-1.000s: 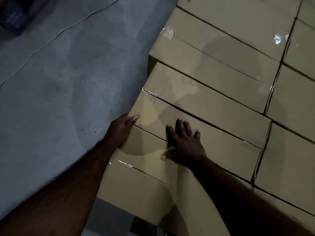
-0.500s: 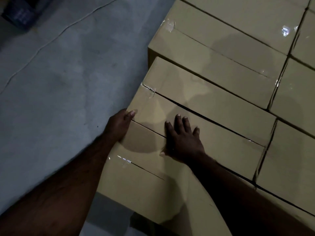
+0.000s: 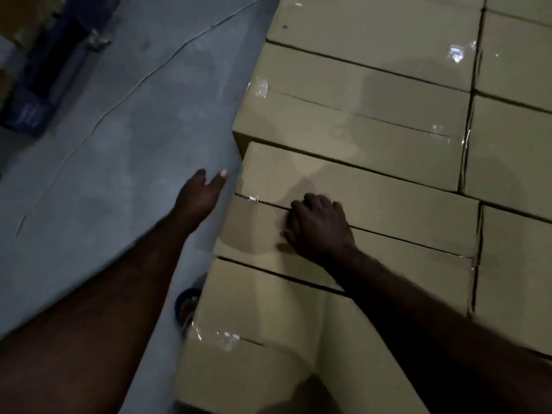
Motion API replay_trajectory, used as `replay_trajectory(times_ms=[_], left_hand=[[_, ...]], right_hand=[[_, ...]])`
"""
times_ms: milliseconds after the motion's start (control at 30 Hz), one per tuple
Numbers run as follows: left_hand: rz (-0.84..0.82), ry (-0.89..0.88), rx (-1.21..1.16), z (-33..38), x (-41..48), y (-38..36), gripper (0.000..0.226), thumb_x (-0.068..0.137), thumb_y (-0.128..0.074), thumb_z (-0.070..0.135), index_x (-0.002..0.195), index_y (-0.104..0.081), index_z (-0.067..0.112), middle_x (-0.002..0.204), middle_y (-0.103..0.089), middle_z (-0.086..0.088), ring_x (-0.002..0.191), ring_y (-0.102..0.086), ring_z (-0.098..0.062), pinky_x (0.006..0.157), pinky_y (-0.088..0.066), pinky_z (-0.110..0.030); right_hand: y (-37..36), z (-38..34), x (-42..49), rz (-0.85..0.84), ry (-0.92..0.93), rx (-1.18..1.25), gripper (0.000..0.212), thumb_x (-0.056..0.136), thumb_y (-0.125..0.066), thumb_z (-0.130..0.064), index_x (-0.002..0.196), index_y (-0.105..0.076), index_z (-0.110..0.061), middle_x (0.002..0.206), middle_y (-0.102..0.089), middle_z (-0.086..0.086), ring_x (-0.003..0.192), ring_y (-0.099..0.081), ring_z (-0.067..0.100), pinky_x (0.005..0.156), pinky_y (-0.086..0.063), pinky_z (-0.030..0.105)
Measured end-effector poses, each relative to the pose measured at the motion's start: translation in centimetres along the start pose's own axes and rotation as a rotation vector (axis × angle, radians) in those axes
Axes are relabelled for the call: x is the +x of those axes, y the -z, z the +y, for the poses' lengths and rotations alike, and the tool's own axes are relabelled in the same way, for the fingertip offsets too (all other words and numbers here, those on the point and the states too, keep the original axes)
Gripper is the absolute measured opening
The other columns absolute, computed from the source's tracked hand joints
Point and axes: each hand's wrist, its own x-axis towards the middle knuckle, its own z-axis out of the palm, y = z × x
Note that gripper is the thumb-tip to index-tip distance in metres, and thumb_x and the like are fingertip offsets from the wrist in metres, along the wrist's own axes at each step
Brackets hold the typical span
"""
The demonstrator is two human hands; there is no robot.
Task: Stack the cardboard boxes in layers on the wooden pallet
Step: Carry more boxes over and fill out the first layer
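A layer of tan, taped cardboard boxes (image 3: 373, 109) fills the right of the view; the pallet under them is hidden. My right hand (image 3: 319, 228) rests on top of the edge box (image 3: 397, 210), its fingers curled with the tips at that box's centre seam. My left hand (image 3: 200, 192) hovers over the floor just left of this box's end, fingers straight, touching nothing. A nearer box (image 3: 254, 309) lies against the edge box, partly under my right forearm.
Grey concrete floor (image 3: 119, 174) lies to the left of the stack, with a thin cable (image 3: 143, 82) running across it. A dark blue object (image 3: 35, 94) sits at the far upper left. A foot in a blue sandal (image 3: 186, 306) stands beside the stack's edge.
My left hand has come off the box's end and now hangs clear over the floor. My right hand slid forward to the seam and its fingers curled. The view moved closer.
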Motion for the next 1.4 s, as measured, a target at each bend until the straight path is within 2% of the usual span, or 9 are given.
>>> replay_trajectory(times_ms=[100,233,300,433,633,800,1033,1200,1400], left_hand=[[-0.008,-0.083,-0.038,3.4,5.0,-0.8,0.064,0.095,-0.056,0.056,0.141,-0.048,0.011,0.138,-0.053,0.0,0.12,-0.049,-0.012,0.098,-0.035,-0.023],[-0.068,-0.047,-0.028,5.0,9.9,-3.6,0.103,0.084,-0.07,0.058,0.157,-0.015,0.01,0.16,-0.03,-0.007,0.144,-0.033,-0.021,0.113,-0.027,-0.025],[-0.056,-0.066,-0.082,4.5,10.9,-4.6,0.105,0.074,-0.078,0.059,0.153,-0.026,0.013,0.15,-0.046,-0.006,0.133,-0.047,-0.021,0.112,-0.037,-0.031],[0.013,-0.152,-0.103,3.5,10.7,-5.7,0.076,0.079,-0.079,0.047,0.136,-0.043,0.013,0.125,-0.063,-0.001,0.11,-0.061,-0.018,0.095,-0.051,-0.032],[-0.004,-0.227,-0.023,3.3,10.4,-6.1,0.05,0.09,-0.067,0.047,0.126,-0.055,0.014,0.115,-0.067,0.0,0.105,-0.062,-0.02,0.09,-0.051,-0.032],[0.042,-0.268,0.034,3.7,10.0,-6.7,0.036,0.098,-0.058,0.041,0.118,-0.06,0.011,0.109,-0.069,-0.005,0.1,-0.062,-0.021,0.076,-0.041,-0.023],[0.077,-0.31,0.07,3.5,10.0,-7.0,0.035,0.102,-0.05,0.039,0.097,-0.063,0.006,0.093,-0.067,-0.009,0.089,-0.062,-0.025,0.07,-0.042,-0.03],[0.1,-0.289,0.047,3.5,10.3,-7.0,0.042,0.101,-0.045,0.041,0.094,-0.065,0.005,0.093,-0.069,-0.015,0.088,-0.064,-0.031,0.076,-0.051,-0.039],[0.055,-0.311,0.085,3.9,10.4,-6.6,0.036,0.104,-0.047,0.034,0.089,-0.065,0.007,0.089,-0.068,-0.015,0.085,-0.062,-0.029,0.067,-0.04,-0.03]], right_hand=[[1.4,0.8,4.5,0.047,-0.063,0.033,0.073,0.086,-0.063,-0.057,0.142,-0.041,-0.016,0.154,-0.031,0.02,0.142,-0.028,0.039,0.112,-0.029,0.054],[2.0,1.9,9.9,-0.062,-0.232,0.075,0.111,0.078,-0.064,-0.073,0.158,-0.006,-0.023,0.166,0.01,0.017,0.153,0.008,0.037,0.117,-0.009,0.067],[1.9,2.1,11.0,-0.105,-0.268,0.084,0.122,0.072,-0.064,-0.079,0.158,0.002,-0.024,0.165,0.016,0.016,0.152,0.014,0.037,0.115,-0.004,0.07],[1.2,2.6,11.1,-0.15,-0.3,0.097,0.127,0.067,-0.063,-0.084,0.158,0.003,-0.025,0.165,0.017,0.016,0.151,0.017,0.036,0.115,-0.002,0.071],[0.1,2.7,10.1,-0.126,-0.369,0.096,0.129,0.065,-0.057,-0.089,0.158,-0.001,-0.02,0.165,0.013,0.02,0.152,0.012,0.04,0.118,-0.004,0.066],[0.0,3.1,9.6,-0.123,-0.39,0.099,0.129,0.067,-0.055,-0.089,0.158,0.001,-0.018,0.164,0.014,0.021,0.151,0.014,0.04,0.119,-0.002,0.064],[-0.2,3.5,9.1,-0.116,-0.387,0.104,0.128,0.068,-0.052,-0.09,0.158,0.002,-0.017,0.164,0.015,0.021,0.151,0.014,0.04,0.119,-0.003,0.064],[0.0,3.2,9.4,-0.093,-0.362,0.083,0.126,0.07,-0.055,-0.087,0.157,-0.003,-0.011,0.165,0.014,0.019,0.152,0.012,0.037,0.118,-0.006,0.066],[0.2,2.9,10.0,-0.196,-0.349,0.087,0.118,0.078,-0.055,-0.08,0.158,0.012,-0.026,0.164,0.023,0.012,0.152,0.019,0.034,0.119,-0.001,0.063]])
